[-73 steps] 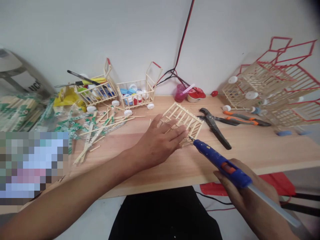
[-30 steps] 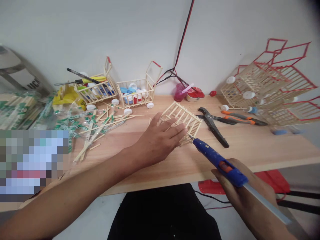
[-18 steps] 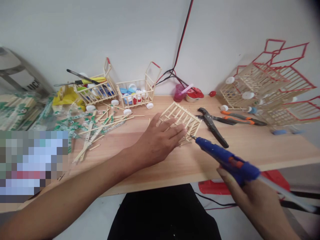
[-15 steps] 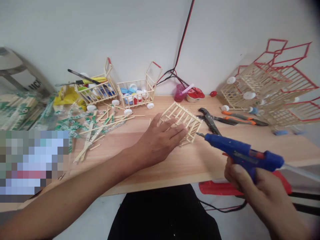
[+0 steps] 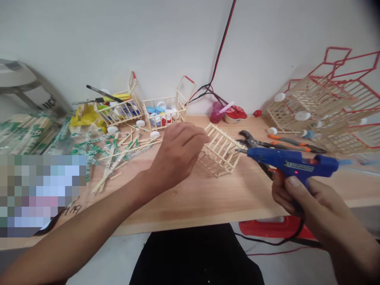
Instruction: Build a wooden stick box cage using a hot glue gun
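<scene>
A small basket frame of thin wooden sticks [image 5: 224, 152] stands tilted on the wooden table. My left hand [image 5: 182, 152] is closed at its upper left corner, fingertips on the sticks; the thumb is hidden. My right hand [image 5: 305, 198] is wrapped round the handle of a blue hot glue gun [image 5: 292, 162], whose small light glows red. The gun's metal nozzle points left, by the basket's right upper edge; whether it touches I cannot tell. A clear glue stick trails from the gun's back.
Behind stand two stick carts [image 5: 164, 113] holding bottle caps. Loose sticks and wrappers [image 5: 118, 154] lie left. Black pliers [image 5: 247, 136], orange-handled pliers [image 5: 292, 142] and a red paint dish [image 5: 236, 114] lie behind the gun. Several red-trimmed carts [image 5: 329, 99] are stacked right.
My left hand has lifted from lying flat across the basket to a closed grip at its upper left corner. The glue gun has levelled and its nozzle moved slightly up to the basket's edge.
</scene>
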Tool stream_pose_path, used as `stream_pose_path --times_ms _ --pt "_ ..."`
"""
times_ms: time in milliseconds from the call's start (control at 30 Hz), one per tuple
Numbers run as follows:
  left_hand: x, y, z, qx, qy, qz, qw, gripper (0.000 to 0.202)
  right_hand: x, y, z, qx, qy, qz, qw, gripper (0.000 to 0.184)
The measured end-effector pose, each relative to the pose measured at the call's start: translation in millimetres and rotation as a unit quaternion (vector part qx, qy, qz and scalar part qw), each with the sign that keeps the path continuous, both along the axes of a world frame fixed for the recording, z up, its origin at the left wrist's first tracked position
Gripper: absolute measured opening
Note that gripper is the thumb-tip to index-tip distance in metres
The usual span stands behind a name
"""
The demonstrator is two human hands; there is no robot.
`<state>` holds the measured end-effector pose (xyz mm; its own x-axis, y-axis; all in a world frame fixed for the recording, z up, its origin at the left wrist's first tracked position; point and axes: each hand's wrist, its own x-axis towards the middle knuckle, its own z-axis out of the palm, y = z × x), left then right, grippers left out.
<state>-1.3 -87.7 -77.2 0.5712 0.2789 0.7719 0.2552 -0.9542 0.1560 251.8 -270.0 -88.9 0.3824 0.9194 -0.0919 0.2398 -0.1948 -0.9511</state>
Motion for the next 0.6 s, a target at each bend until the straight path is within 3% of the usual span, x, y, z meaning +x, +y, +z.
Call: stream_pose_path --times_ms 267,600 --pt "2 19 -21.9 -0.072 -0.009 0.018 0.997 0.014 2 42 21.9 -0.023 0.060 0.090 0.994 0.039" --pt "3 22 -21.1 -0.120 -0.027 0.009 0.992 0.017 17 68 26.0 -0.081 0.118 0.139 0.980 0.040"
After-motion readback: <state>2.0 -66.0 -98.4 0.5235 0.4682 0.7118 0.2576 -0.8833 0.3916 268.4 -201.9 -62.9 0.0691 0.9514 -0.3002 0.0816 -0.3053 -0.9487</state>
